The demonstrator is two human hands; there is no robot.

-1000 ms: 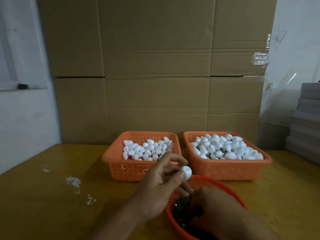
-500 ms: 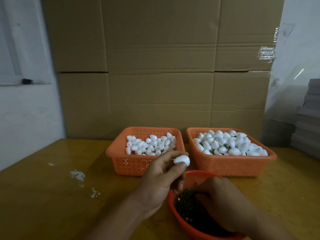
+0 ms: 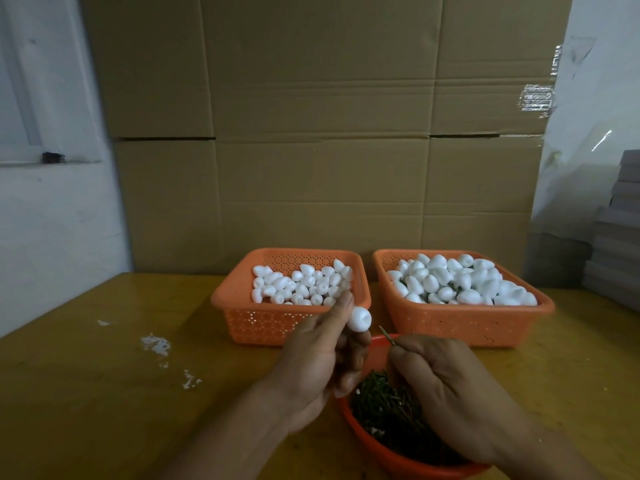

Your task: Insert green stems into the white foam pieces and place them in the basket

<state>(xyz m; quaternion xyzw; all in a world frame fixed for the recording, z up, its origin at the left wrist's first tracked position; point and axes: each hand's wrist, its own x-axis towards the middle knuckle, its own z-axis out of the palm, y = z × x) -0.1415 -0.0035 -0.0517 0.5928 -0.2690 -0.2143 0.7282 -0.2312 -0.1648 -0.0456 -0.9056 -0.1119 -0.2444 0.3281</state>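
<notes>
Pinching white foam piece at fingertips, left hand holds it just above bowl rim. Foam likely light, dentable — hold by sides, gently. Right hand pinches green stem, tip just right of foam, not touching; stem looks thin, probably bends — grip close to tip.

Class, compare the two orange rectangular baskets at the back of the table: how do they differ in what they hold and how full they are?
The left basket holds smaller white foam pieces in a shallow layer below its rim; the right basket holds larger pieces heaped above its rim. Dark green shows between pieces in the right basket, none in the left. Both are orange, perforated and rectangular, side by side on the table.
</notes>
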